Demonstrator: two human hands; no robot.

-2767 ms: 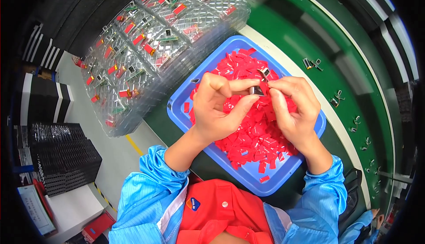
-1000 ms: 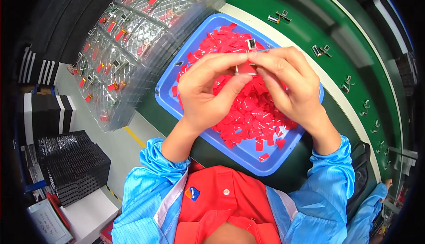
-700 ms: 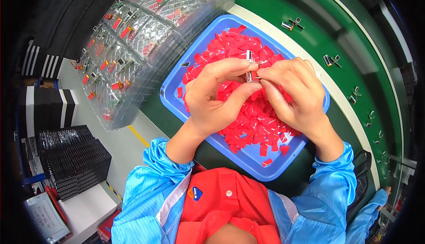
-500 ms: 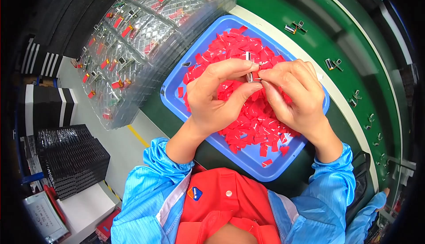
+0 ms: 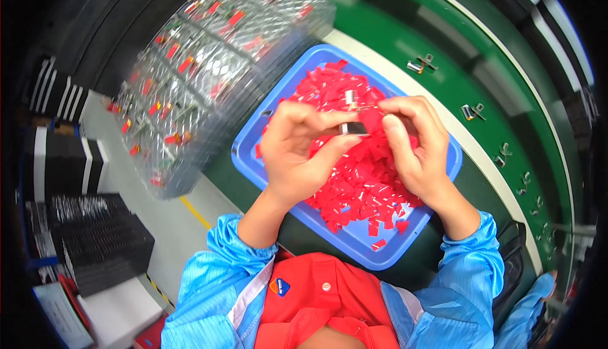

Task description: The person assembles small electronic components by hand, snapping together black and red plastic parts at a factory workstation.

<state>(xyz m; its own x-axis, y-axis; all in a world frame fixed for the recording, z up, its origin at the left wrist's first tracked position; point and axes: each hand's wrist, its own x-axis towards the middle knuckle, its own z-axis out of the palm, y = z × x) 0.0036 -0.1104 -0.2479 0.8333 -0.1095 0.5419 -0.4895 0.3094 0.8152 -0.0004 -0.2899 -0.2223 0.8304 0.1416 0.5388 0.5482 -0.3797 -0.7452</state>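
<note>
My left hand (image 5: pixel 297 146) pinches a small electronic part (image 5: pixel 353 128), silver and black, between thumb and forefinger above the tray. A second silver piece (image 5: pixel 351 98) shows just beyond the fingertips and seems joined to it. My right hand (image 5: pixel 418 146) is close by on the right, thumb and forefinger together at the edge of a red film piece (image 5: pixel 372 120). Whether that film still touches the part cannot be made out. Below both hands, a blue plastic tray (image 5: pixel 380 257) holds a heap of small red film pieces (image 5: pixel 354 191).
Clear plastic trays (image 5: pixel 209 51) with red-tagged parts are stacked at the far left. Similar small parts (image 5: pixel 472 112) lie spaced along the green conveyor belt (image 5: pixel 443 39) at right. Black trays (image 5: pixel 101 241) are piled at lower left. Another person's blue sleeve (image 5: pixel 525 311) shows at lower right.
My hands have drawn slightly apart, and the part in my left hand has tilted from upright to nearly level. A red film piece now shows at my right fingertips. The view has shifted a little.
</note>
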